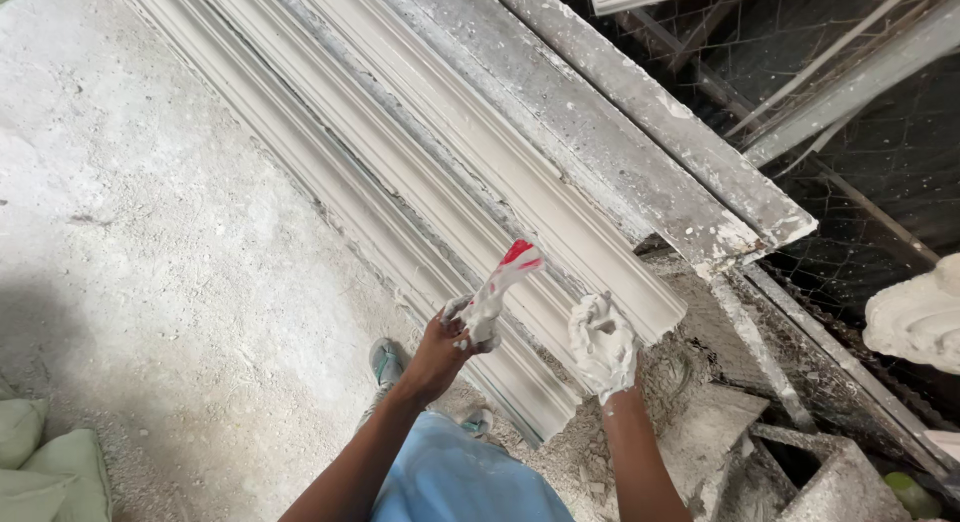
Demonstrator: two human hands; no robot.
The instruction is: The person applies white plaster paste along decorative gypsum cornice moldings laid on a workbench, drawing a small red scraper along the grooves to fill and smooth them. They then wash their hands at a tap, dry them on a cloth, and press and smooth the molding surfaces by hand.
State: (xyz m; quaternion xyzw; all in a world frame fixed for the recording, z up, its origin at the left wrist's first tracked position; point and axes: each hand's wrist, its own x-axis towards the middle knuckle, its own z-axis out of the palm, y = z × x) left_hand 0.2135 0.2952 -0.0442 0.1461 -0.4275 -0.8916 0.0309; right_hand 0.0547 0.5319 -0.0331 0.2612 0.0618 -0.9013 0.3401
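A long white plaster cornice moulding [420, 172] lies on a plaster-crusted bench and runs from the upper left down to its cut end near my hands. My left hand [445, 347] grips a red-handled tool [500, 282] smeared with white plaster, its handle end pointing up over the moulding. My right hand [603, 344] is coated in wet white plaster and rests at the cut end of the moulding, fingers curled around a lump of plaster.
A plaster-splashed plank [640, 132] lies alongside the moulding. Wire mesh [860, 152] covers the dark area on the right, with a white plaster mass [915, 317] at its edge. Dusty floor [150, 232] spreads left; green sacks [40, 462] sit bottom left. Rubble blocks [800, 462] lie bottom right.
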